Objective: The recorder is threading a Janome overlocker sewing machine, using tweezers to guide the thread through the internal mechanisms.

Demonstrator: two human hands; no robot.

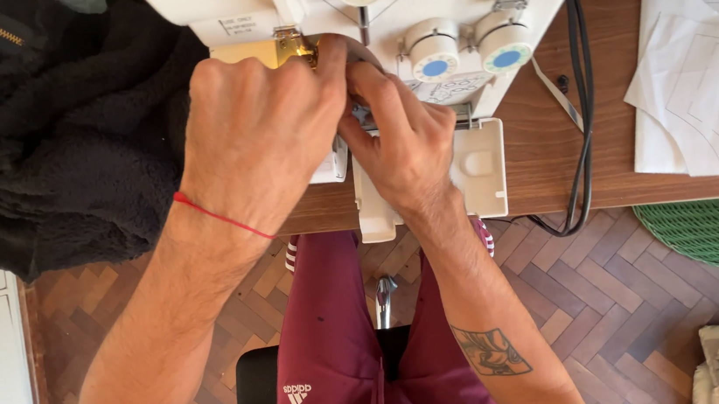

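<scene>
I see both hands meeting at the needle area of a white sewing machine [451,53] at the top centre of the frame, on a brown wooden counter [541,167]. My left hand [252,138] lies knuckles-up over the machine's left front, wearing a thin red wrist thread [220,215]; its fingers curl down and inward, probably to steady the work close to the needle. Whether they pinch anything I cannot tell, as the hand hides its own fingertips. My right hand [407,149] comes in from the lower right, its fingers [366,83] pressed together and pointing up-left into the same spot, closed as if on something fine; the thing itself is too small to see.

The machine's long axis runs left to right across the frame, its blue-centred dials [472,50] facing me and its front flap [471,174] open toward the counter edge.

Dark fleece fabric [46,135] is heaped at upper left, touching the machine. Black cables [583,110] run down the right, paper pattern sheets [704,81] beyond them.
</scene>
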